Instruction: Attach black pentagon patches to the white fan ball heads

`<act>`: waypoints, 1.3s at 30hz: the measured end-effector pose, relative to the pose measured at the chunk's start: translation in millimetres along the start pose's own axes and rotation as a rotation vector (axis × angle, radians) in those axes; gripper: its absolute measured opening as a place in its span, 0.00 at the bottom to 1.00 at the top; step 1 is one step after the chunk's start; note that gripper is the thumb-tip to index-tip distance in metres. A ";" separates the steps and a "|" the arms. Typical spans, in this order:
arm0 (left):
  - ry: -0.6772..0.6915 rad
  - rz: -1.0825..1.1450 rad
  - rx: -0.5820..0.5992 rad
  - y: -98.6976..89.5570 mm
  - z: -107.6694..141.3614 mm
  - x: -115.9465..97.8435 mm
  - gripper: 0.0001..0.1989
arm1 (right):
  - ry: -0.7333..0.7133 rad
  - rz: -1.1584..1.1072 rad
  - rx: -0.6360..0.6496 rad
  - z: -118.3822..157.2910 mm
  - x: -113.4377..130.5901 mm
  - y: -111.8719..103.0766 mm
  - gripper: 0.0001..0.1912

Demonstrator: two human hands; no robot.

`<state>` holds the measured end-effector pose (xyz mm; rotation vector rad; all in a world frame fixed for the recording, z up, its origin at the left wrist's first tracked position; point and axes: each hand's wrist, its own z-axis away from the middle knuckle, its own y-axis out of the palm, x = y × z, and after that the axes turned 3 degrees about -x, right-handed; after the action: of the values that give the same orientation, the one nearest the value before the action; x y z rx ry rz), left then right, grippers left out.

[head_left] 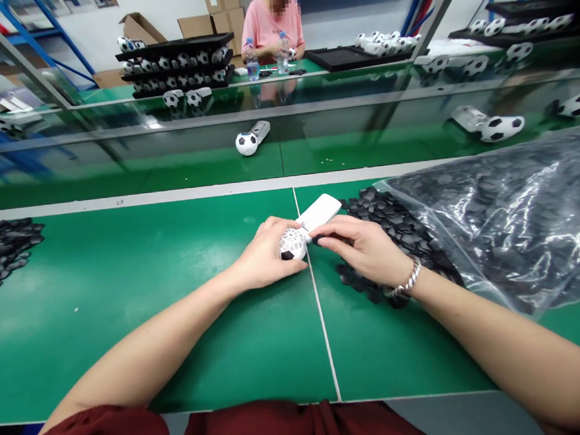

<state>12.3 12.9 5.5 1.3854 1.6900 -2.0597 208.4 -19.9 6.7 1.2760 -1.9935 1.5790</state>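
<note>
Near the middle of the green table (pixel 180 358), my left hand (pixel 267 255) is wrapped round a white football-shaped piece (pixel 292 244) with a flat white handle (pixel 320 213) that points up and right. One black patch shows on the lower left of the ball. My right hand (pixel 364 245) pinches a small black piece (pixel 317 240) between thumb and fingers, close to the ball's right side. Behind and under that hand spreads a pile of black pieces (pixel 394 223).
A clear plastic bag (pixel 533 220) of black pieces lies at the right, another black pile (pixel 4 251) at the far left. Beyond the table edge, a football piece (pixel 248 143) rests on a green surface. Across from me sits a person (pixel 273 26) near stacked black trays (pixel 177 66).
</note>
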 end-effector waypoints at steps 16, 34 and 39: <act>0.138 0.020 0.119 -10.8 -4.6 4.0 0.28 | -0.351 0.166 0.095 0.0 -3.4 11.3 0.08; 0.122 0.064 -0.069 4.2 -2.4 0.3 0.19 | -0.152 -0.077 -0.057 -1.3 -7.6 23.6 0.02; 0.135 0.077 -0.121 8.4 -1.3 0.9 0.17 | -0.112 -0.106 -0.078 -7.0 -18.4 23.4 0.10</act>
<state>17.7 11.4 -1.1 1.5554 1.7506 -1.8291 198.7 -5.2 -18.3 1.4431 -1.9958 1.3957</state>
